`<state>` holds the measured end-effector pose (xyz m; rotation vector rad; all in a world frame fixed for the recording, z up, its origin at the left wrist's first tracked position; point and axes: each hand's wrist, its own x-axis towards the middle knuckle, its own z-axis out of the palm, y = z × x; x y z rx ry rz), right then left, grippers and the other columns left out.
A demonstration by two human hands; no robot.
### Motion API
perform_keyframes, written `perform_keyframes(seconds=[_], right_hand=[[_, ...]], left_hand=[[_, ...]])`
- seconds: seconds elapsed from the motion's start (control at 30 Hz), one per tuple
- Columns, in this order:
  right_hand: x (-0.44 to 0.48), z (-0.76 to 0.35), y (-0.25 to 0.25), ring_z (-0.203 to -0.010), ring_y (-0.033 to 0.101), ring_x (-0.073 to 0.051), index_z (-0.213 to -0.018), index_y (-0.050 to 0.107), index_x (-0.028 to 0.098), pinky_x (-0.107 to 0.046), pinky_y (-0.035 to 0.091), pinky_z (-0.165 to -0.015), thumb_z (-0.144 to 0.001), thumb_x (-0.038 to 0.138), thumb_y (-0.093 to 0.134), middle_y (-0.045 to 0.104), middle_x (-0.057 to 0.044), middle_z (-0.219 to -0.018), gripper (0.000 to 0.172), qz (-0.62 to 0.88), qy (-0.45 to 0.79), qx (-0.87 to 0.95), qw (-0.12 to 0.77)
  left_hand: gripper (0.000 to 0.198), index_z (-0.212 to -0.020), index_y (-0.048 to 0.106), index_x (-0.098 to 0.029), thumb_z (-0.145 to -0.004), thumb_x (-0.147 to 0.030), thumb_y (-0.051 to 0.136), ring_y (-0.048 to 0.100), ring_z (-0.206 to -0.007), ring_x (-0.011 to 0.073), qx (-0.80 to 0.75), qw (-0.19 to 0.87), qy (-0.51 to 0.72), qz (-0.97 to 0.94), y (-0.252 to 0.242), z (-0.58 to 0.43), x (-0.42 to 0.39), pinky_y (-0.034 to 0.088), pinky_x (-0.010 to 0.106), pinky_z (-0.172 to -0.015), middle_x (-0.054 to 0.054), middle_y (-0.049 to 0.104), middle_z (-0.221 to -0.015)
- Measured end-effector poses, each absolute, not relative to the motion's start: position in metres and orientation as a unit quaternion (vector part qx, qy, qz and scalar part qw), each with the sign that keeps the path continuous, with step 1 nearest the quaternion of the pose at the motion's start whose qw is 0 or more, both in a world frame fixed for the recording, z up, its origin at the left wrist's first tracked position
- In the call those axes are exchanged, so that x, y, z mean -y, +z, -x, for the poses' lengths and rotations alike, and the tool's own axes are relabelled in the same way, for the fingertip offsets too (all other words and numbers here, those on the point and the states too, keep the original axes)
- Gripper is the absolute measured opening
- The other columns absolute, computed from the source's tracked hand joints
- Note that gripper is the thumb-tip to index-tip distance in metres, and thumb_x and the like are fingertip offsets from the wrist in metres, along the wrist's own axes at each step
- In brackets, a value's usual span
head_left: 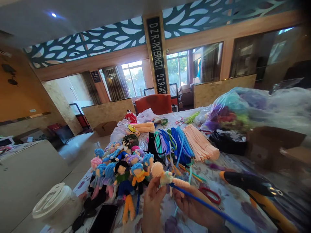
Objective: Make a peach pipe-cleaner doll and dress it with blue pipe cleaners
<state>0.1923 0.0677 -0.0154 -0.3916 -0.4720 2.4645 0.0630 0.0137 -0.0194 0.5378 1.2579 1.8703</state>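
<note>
Two hands (153,198) (193,207): one doll (166,177), one blue stem (209,204)

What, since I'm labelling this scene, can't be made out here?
Head view:
Held doll: partly covered by the left hand.
Right hand: fingertips partly behind the doll.
Blue stem: far end cut off, bottom edge.
Phone: lower end cut off, bottom edge.
Clear bag: contents obscured by crumpled plastic.

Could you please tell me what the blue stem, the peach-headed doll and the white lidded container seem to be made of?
Blue stem: probably matte chenille, from its soft look; any wire core is hidden.
Peach-headed doll: likely similar fuzzy, matte fiber, given its plush, bumpy head.
White lidded container: probably smooth molded plastic, given its even, rigid-looking surface.
</note>
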Motion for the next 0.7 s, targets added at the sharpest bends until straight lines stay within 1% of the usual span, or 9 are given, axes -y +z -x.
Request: perform_keyframes(seconds=[0.13, 0.2, 0.3, 0.37, 0.43, 0.5, 0.57, 0.63, 0.7], right_hand=[[-0.066, -0.191, -0.020, -0.050, 0.054, -0.003, -0.074, 0.067, 0.014, -0.012, 0.047, -0.055, -0.060, 0.022, 0.085, 0.059, 0.005, -0.056, 0.024, 0.155, 0.931, 0.182, 0.274], [-0.065, -0.191, -0.023, -0.051, 0.054, -0.003, -0.077, 0.067, 0.013, -0.013, 0.048, -0.055, -0.063, 0.024, 0.084, 0.058, 0.005, -0.057, 0.025, 0.152, 0.930, 0.190, 0.277], [-0.064, -0.191, -0.025, -0.053, 0.054, -0.005, -0.082, 0.068, 0.013, -0.015, 0.048, -0.057, -0.070, 0.027, 0.079, 0.058, 0.003, -0.060, 0.022, 0.141, 0.921, 0.226, 0.284], [-0.064, -0.191, -0.025, -0.054, 0.054, -0.006, -0.080, 0.067, 0.013, -0.016, 0.047, -0.056, -0.073, 0.024, 0.075, 0.058, 0.003, -0.060, 0.015, 0.140, 0.915, 0.250, 0.283], [-0.064, -0.190, -0.025, -0.054, 0.054, -0.006, -0.079, 0.067, 0.014, -0.017, 0.046, -0.054, -0.072, 0.019, 0.074, 0.059, 0.002, -0.060, 0.011, 0.143, 0.914, 0.258, 0.280], [-0.062, -0.191, -0.023, -0.058, 0.056, -0.008, -0.083, 0.067, 0.014, -0.019, 0.046, -0.057, -0.072, 0.019, 0.074, 0.062, 0.000, -0.065, 0.014, 0.146, 0.904, 0.285, 0.283], [-0.059, -0.192, -0.020, -0.066, 0.059, -0.012, -0.089, 0.067, 0.015, -0.024, 0.048, -0.063, -0.073, 0.023, 0.074, 0.066, -0.003, -0.076, 0.019, 0.157, 0.873, 0.345, 0.306], [-0.056, -0.193, -0.017, -0.078, 0.061, -0.016, -0.094, 0.067, 0.017, -0.029, 0.049, -0.070, -0.073, 0.027, 0.075, 0.066, -0.004, -0.088, 0.025, 0.185, 0.819, 0.424, 0.339], [-0.053, -0.193, -0.014, -0.086, 0.060, -0.019, -0.097, 0.066, 0.019, -0.031, 0.048, -0.073, -0.073, 0.031, 0.076, 0.064, -0.004, -0.096, 0.028, 0.207, 0.771, 0.483, 0.361]], left_hand=[[0.041, -0.087, 0.075, -0.017, -0.049, -0.024, 0.086, 0.067, -0.096, 0.0318, -0.490, 0.394, 0.750, -0.205, -0.011, -0.064, -0.014, 0.053, 0.037, -0.084, 0.011, 0.076, -0.092], [0.039, -0.083, 0.075, -0.016, -0.047, -0.024, 0.087, 0.068, -0.092, 0.0313, -0.485, 0.392, 0.754, -0.206, -0.009, -0.064, -0.014, 0.054, 0.037, -0.082, 0.010, 0.077, -0.087], [0.034, -0.077, 0.074, -0.016, -0.047, -0.026, 0.087, 0.069, -0.087, 0.0293, -0.480, 0.388, 0.759, -0.210, -0.007, -0.065, -0.013, 0.054, 0.036, -0.079, 0.008, 0.076, -0.082], [0.032, -0.075, 0.073, -0.016, -0.048, -0.027, 0.087, 0.069, -0.083, 0.0278, -0.479, 0.387, 0.759, -0.213, -0.007, -0.065, -0.011, 0.055, 0.035, -0.076, 0.008, 0.075, -0.079], [0.030, -0.072, 0.071, -0.016, -0.048, -0.027, 0.087, 0.069, -0.078, 0.0266, -0.482, 0.385, 0.758, -0.214, -0.006, -0.065, -0.010, 0.055, 0.033, -0.072, 0.007, 0.074, -0.075], [0.030, -0.072, 0.071, -0.016, -0.048, -0.028, 0.086, 0.069, -0.076, 0.0261, -0.485, 0.381, 0.757, -0.215, -0.004, -0.066, -0.009, 0.055, 0.033, -0.070, 0.007, 0.074, -0.074], [0.031, -0.075, 0.071, -0.016, -0.050, -0.029, 0.085, 0.069, -0.077, 0.0261, -0.488, 0.375, 0.758, -0.215, -0.002, -0.066, -0.009, 0.054, 0.033, -0.071, 0.007, 0.074, -0.078], [0.031, -0.077, 0.071, -0.017, -0.052, -0.031, 0.083, 0.069, -0.080, 0.0266, -0.492, 0.367, 0.760, -0.215, 0.000, -0.066, -0.009, 0.054, 0.034, -0.073, 0.008, 0.074, -0.082], [0.030, -0.077, 0.071, -0.017, -0.053, -0.031, 0.083, 0.069, -0.081, 0.0273, -0.499, 0.358, 0.759, -0.217, 0.001, -0.065, -0.008, 0.054, 0.034, -0.074, 0.007, 0.074, -0.081]])
